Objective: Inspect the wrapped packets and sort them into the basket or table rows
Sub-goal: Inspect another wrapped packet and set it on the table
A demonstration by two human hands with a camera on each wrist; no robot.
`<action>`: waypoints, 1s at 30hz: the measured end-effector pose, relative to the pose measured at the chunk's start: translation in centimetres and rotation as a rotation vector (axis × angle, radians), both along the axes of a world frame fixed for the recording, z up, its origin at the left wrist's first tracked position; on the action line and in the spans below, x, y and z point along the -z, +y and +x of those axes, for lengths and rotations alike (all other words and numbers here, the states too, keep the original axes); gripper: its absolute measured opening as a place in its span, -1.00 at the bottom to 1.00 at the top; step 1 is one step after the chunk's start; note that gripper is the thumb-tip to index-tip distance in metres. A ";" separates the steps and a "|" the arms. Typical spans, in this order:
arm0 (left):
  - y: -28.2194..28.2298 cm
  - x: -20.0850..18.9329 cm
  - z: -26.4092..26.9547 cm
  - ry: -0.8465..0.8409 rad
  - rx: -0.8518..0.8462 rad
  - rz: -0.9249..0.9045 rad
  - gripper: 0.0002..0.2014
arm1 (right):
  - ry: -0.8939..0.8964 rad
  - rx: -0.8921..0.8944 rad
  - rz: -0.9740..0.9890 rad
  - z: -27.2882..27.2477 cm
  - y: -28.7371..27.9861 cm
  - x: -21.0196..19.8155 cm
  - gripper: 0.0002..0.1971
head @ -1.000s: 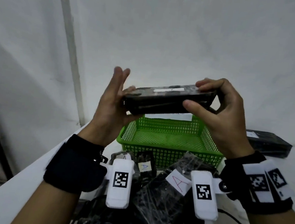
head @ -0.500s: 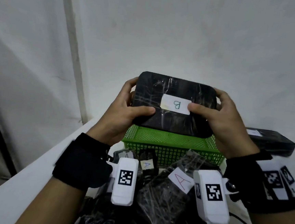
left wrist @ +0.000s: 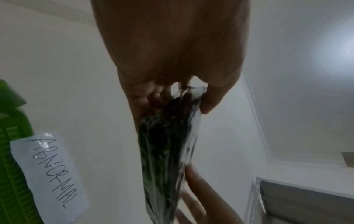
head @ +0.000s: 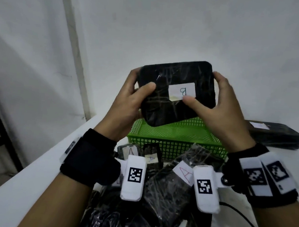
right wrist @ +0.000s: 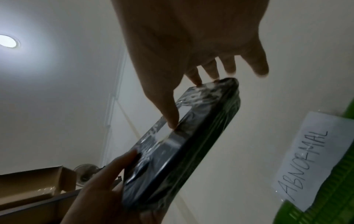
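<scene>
Nearest, a heap of black plastic-wrapped packets with white "A" labels (head: 170, 191) lies on the white table (head: 12, 188). Above it, the left hand (head: 128, 100) and right hand (head: 215, 112) grip a flat black film-wrapped packet labelled "B" (head: 176, 92) by its ends, thumbs on its face, over the green mesh plastic basket (head: 176, 144). Since half a second ago the packet has tilted, its right end higher. Beyond lies another black wrapped packet (head: 276, 137).
</scene>
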State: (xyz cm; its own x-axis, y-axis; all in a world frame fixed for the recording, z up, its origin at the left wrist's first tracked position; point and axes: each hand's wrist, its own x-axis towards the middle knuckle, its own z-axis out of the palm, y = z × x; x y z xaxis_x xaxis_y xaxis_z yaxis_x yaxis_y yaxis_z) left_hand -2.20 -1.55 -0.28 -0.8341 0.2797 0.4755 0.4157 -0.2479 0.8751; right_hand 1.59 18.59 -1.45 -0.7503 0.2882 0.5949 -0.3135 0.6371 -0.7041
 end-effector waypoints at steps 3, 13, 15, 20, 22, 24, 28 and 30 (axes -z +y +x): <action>-0.1 0.1 -0.1 0.110 -0.125 -0.001 -0.70 | -0.003 0.031 0.182 0.9 -1.7 -0.6 -0.02; 0.4 -0.6 1.7 0.096 0.041 -0.159 -0.62 | -0.004 -0.390 0.043 0.8 -2.7 0.1 0.07; 0.2 -0.6 1.7 0.111 0.051 -0.177 -0.61 | 0.029 -0.393 0.062 0.8 -2.6 0.2 0.02; -0.3 -1.0 1.7 0.152 0.032 -0.114 -0.63 | 0.141 -0.392 0.117 0.8 -3.1 0.2 -0.17; -0.5 -1.1 1.8 0.166 0.039 -0.096 -0.63 | 0.176 -0.387 0.135 0.6 -3.2 0.5 -0.18; -0.4 -1.1 1.9 0.174 0.043 -0.090 -0.63 | 0.207 -0.405 0.121 0.4 -3.4 0.6 -0.17; -0.2 -0.8 1.4 0.057 0.105 -0.067 -0.47 | 0.254 -0.481 0.023 0.4 -3.0 0.3 -0.21; -0.3 -0.8 1.0 -0.062 0.161 -0.070 -0.40 | 0.247 -0.482 0.036 0.5 -2.8 0.1 -0.22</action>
